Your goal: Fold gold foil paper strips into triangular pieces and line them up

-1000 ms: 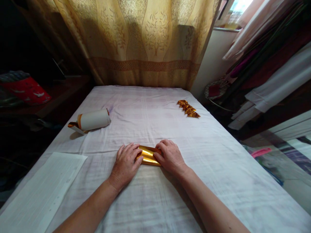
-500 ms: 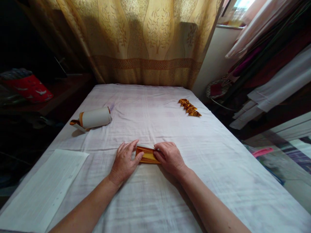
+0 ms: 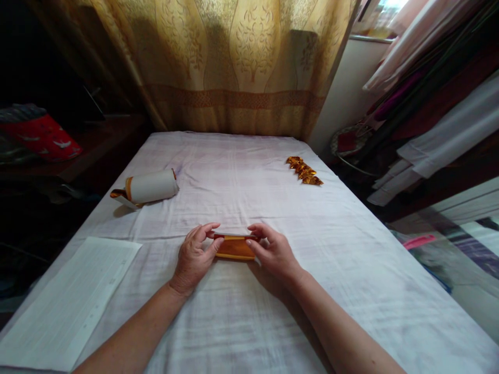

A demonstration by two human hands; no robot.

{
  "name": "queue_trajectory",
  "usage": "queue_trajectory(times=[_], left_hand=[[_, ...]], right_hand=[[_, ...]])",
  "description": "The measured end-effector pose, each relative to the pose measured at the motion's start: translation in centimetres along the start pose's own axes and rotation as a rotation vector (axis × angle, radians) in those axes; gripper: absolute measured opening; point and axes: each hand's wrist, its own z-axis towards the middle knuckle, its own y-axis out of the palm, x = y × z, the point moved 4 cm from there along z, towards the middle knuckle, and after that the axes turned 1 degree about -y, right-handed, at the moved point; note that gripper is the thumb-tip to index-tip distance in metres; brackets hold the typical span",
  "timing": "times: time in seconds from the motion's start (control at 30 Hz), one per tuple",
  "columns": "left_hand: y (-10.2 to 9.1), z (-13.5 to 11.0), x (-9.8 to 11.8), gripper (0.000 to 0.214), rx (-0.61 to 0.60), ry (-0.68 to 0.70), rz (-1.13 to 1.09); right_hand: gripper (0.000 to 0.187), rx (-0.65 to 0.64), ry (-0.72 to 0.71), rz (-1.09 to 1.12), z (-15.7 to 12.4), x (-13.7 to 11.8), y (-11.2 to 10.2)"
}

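Note:
A folded strip of shiny gold foil paper (image 3: 235, 248) lies crosswise on the white cloth, its far edge bent up. My left hand (image 3: 197, 254) pinches its left end between thumb and fingers. At the right end, the thumb and fingers of my right hand (image 3: 273, 250) grip it in the same way. Beyond them to the left rests a roll of gold foil paper (image 3: 152, 188) with its white backing outward and a loose end curling at its left. Several small folded gold foil pieces (image 3: 304, 170) sit in a row at the far right.
The cloth-covered table (image 3: 218, 322) has a white sheet of paper (image 3: 70, 301) at its left. A red patterned container (image 3: 47, 137) stands on a dark surface beyond the left edge. A gold curtain (image 3: 234, 62) hangs behind, and clothes (image 3: 448, 130) hang at the right.
The near side of the foil strip now faces me flatter, with its far edge raised. Both hands have shifted their hold, the left one slightly to the left.

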Motion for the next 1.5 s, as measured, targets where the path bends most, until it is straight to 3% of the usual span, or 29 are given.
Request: queue_trajectory(times=[0.17, 0.37, 0.7, 1.3, 1.5], left_hand=[[-0.1, -0.1, 0.1, 0.026, -0.002, 0.015, 0.018], [0.0, -0.1, 0.1, 0.021, -0.003, 0.064, 0.038], [0.0, 0.1, 0.4, 0.016, -0.007, 0.029, 0.004], [0.3, 0.2, -0.2, 0.017, -0.073, -0.097, -0.012], [0.3, 0.3, -0.1, 0.015, -0.085, -0.079, 0.040]], right_hand=[[0.019, -0.051, 0.094, 0.118, 0.0, 1.0, -0.3], [0.020, -0.090, 0.122, 0.101, 0.1, 0.9, -0.6], [0.018, -0.089, 0.174, 0.180, 0.2, 1.0, -0.4], [0.018, -0.049, 0.168, 0.097, 0.2, 1.2, -0.2], [0.016, -0.053, 0.164, 0.044, 0.2, 1.2, -0.2]])
